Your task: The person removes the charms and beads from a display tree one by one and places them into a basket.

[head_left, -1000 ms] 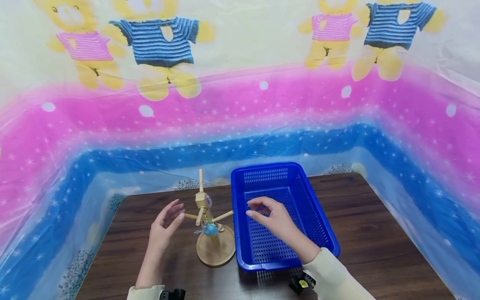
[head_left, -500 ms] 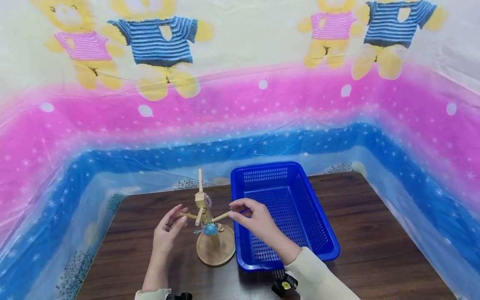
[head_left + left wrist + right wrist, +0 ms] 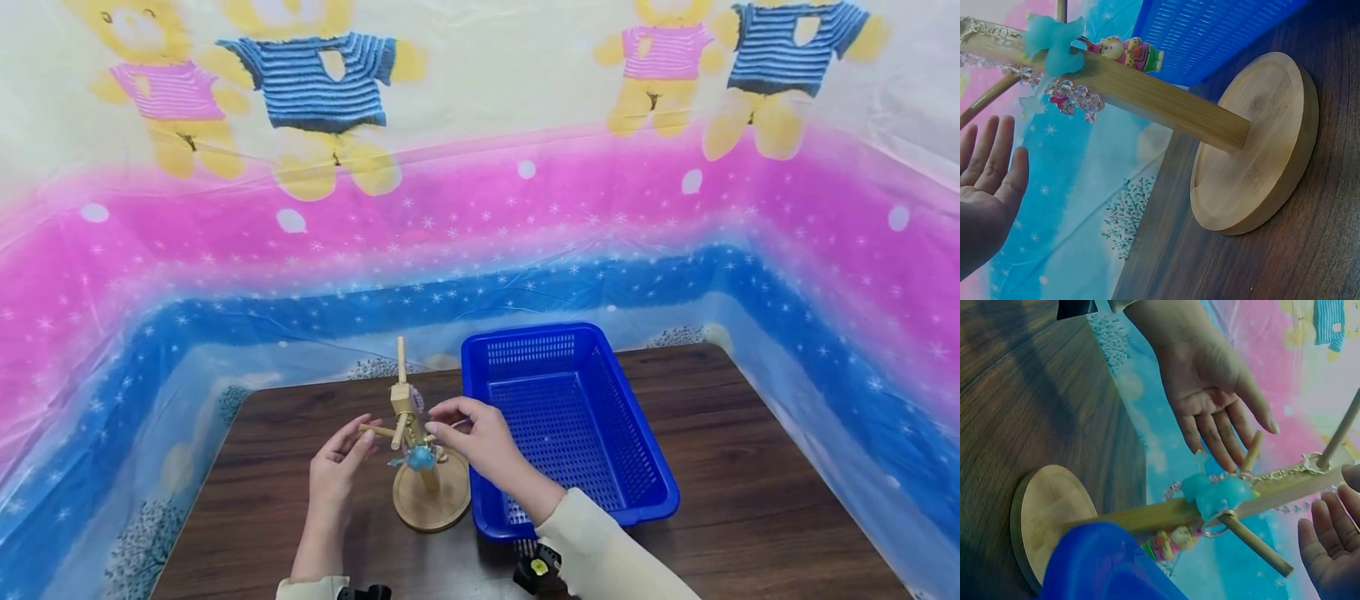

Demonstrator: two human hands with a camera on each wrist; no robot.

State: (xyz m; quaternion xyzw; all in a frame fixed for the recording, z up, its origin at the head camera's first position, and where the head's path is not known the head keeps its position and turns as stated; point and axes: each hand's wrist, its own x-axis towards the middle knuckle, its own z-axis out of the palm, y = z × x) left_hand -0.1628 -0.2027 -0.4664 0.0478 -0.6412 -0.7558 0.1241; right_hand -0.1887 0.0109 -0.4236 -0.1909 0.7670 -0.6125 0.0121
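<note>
Shifting leftward from over the basket (image 3: 532,350), the right hand (image 3: 480,435) now flanks the stand (image 3: 442,504) at lower centre with the left hand (image 3: 334,471); each grip is relaxed, empty, apparently ready to handle the hung blue charm (image 3: 420,457).

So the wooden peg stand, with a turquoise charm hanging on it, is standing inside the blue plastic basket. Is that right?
Not quite: the wooden peg stand isn't inside the blue plastic basket. The head view shows its round base on the dark wood-grain table, beside the basket. A turquoise charm does hang on it.
</note>
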